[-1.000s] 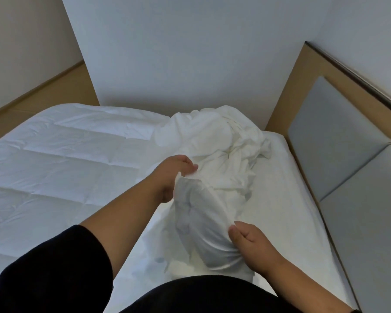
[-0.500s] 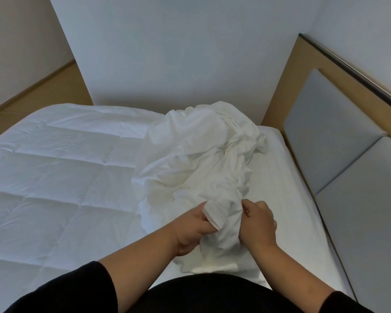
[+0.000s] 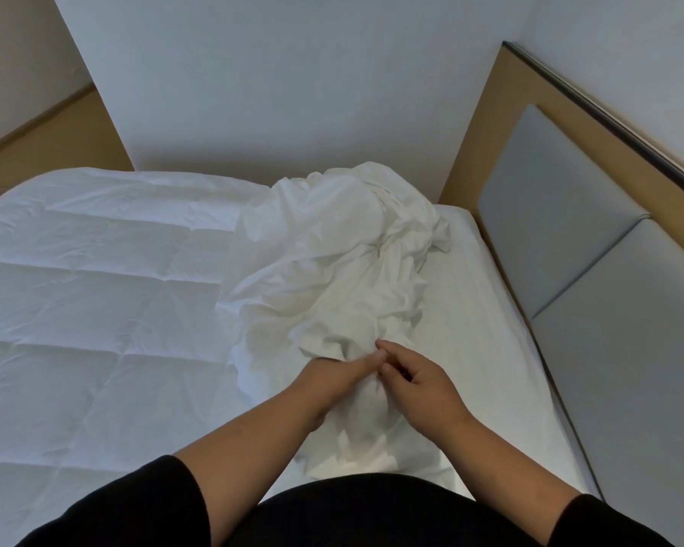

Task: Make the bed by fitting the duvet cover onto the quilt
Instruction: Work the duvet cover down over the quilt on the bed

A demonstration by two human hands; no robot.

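Fabric of the duvet cover (image 3: 332, 270) lies bunched in a crumpled heap just ahead of both hands, its near folds running down between the wrists toward the person's body. The left hand (image 3: 332, 382) has its fingers curled round a gathered fold, thumb stretched forward along the cloth. The right hand (image 3: 419, 384) sits close beside it, thumb and forefinger loosely bent at the same fold; whether they truly pinch the cloth or only touch it cannot be told.

The step in hand appears to be sorting through the heap for an edge, a corner or the opening. Doing it well probably means feeding the hem hand over hand rather than tugging the mass, so that the cover does not twist further, and keeping one hand anchored while the other travels.

The quilt (image 3: 95, 294) lies spread flat to the left of the hands, its stitched panels smooth, with the heap overlapping its near right border. To the right a strip of bare bed sheet (image 3: 490, 333) runs to the padded headboard (image 3: 569, 270), which hems that side in. Beyond the heap a white wall (image 3: 293, 92) stands close. Open room for shaking the cover out seems to lie leftward, over the quilt.
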